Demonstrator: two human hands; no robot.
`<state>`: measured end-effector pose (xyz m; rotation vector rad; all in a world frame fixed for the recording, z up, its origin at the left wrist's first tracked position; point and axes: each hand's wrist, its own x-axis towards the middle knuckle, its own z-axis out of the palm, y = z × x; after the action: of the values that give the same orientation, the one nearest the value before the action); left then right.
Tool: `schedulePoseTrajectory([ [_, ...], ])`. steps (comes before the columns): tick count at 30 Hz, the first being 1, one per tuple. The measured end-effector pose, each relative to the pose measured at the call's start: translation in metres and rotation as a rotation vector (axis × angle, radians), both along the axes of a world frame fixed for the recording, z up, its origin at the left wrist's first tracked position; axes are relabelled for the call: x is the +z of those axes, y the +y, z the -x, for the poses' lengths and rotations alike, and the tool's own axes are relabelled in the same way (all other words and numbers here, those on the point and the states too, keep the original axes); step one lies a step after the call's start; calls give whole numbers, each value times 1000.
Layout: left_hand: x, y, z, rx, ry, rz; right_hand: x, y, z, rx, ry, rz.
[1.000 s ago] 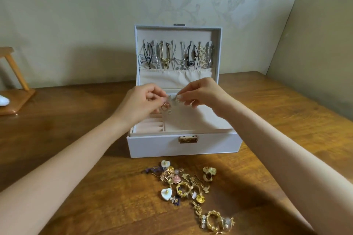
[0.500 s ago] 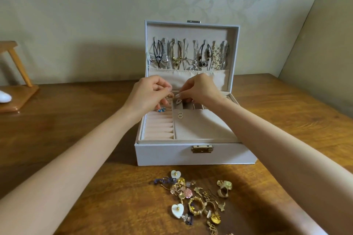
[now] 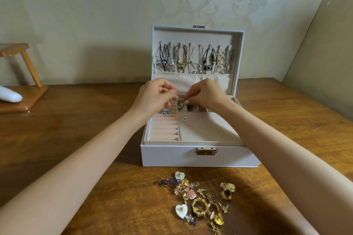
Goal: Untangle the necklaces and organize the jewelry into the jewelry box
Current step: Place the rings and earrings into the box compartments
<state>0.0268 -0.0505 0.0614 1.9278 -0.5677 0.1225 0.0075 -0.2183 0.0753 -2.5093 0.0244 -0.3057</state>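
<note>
Left hand's (image 3: pixel 154 97) fingers (image 3: pixel 169 92) pinch a gold earring (image 3: pixel 174 98); right hand's (image 3: pixel 207 94) fingers (image 3: pixel 191 96), just beside, pinch together (on what, unclear); open jewelry box (image 3: pixel 191 156) beneath them; loose jewelry (image 3: pixel 198 202) on the tabletop (image 3: pixel 91 120).

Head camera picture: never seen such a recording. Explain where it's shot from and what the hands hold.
No machine here: a person wears one camera on the head, looking forward and down, so both arms reach in from below. On the wooden table stands a white jewelry box, lid up, with necklaces hanging inside it. The left hand pinches a small gold piece above the ring rolls, where a blue-stoned piece sits. The right hand pinches its fingertips over a back compartment; what they hold is too small to tell. Loose jewelry lies piled in front of the box.
</note>
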Motion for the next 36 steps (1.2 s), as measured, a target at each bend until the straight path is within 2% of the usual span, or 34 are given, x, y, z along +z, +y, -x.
schedulePoseTrajectory([
  [5, -1, -1, 1, -1, -109, -124, -2, 1, -1, -25, -19, 53],
  [10, -8, -8, 2, -49, -303, -443, -1, 5, 3, -66, -41, 162],
  [14, -9, -6, 0, -41, -325, -480, -1, 10, 7, -94, -71, 258],
  [20, -5, -5, 6, -79, -288, -431, -3, 13, 7, -136, -74, 365],
  [28, -4, -5, 6, -71, -256, -390, -2, 10, 9, -90, -18, 339],
  [31, -2, -4, 8, -60, -239, -311, 0, 5, 9, -99, -38, 310],
  [33, 1, -4, 8, -74, -171, -206, 3, 0, 9, -81, -120, 240],
  [36, 5, -2, 7, -83, -33, -11, 11, -1, 17, 42, -195, -154],
])
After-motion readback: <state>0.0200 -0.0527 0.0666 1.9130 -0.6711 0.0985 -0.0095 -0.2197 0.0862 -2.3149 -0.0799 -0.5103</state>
